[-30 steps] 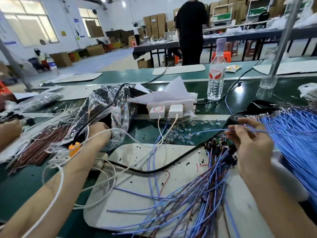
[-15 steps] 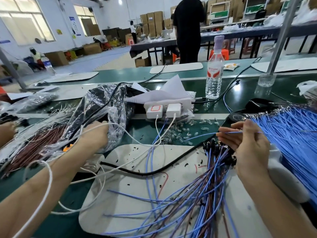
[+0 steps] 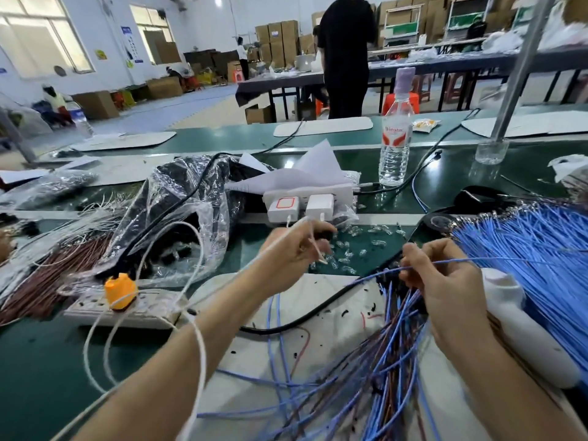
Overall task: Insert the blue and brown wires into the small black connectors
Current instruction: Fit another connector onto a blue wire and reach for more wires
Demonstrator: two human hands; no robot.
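Blue wire (image 3: 461, 260) pinched in right hand (image 3: 445, 281), fingers (image 3: 410, 272) curled round it, near right of centre above the desk (image 3: 47, 361), running back to the blue bundle (image 3: 534, 237) at right. Left hand (image 3: 296, 253) raised just left, fingers closed on what looks like a small black connector (image 3: 323, 233). Probably bringing wire to connector. Next: align terminal with slot, push straight.

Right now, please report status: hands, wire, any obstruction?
Left hand pinches small dark piece, likely a connector. Right hand pinches one blue wire, not yet inserted. White cable lies across left forearm.
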